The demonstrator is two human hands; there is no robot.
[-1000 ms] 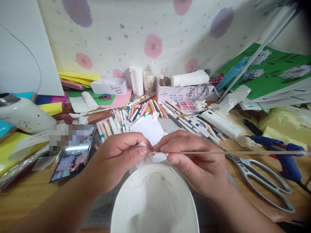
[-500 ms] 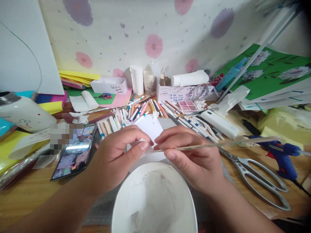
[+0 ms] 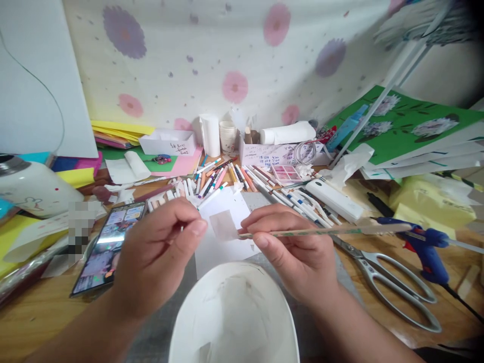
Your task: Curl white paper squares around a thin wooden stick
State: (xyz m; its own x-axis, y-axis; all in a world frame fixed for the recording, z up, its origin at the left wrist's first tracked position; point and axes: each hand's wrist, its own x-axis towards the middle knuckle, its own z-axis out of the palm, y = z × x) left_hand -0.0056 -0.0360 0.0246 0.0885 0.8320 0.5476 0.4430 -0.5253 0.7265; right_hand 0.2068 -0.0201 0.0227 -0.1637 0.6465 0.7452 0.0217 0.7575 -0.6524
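My right hand [image 3: 298,252] is closed around a thin wooden stick [image 3: 340,230] with green marks, which runs out to the right over the glue gun. At the stick's left tip is a small translucent square of paper [image 3: 224,225], touching it at one corner. My left hand [image 3: 157,257] is just left of the square, thumb and forefinger pressed together; whether anything is between them is hidden. Below both hands is a white oval container [image 3: 242,312], with a small grey scrap inside. White paper [image 3: 207,257] lies behind it on a grey mat.
Many markers [image 3: 219,181] lie fanned out at the back. Large scissors [image 3: 393,285] and a blue glue gun [image 3: 431,252] are on the right. A lit phone [image 3: 109,247] and a white flask [image 3: 38,194] are on the left. White paper boxes [image 3: 280,154] stand along the back.
My left hand has moved left and away from the right hand, and the small paper square now shows at the stick's tip. The view has tilted slightly upward.
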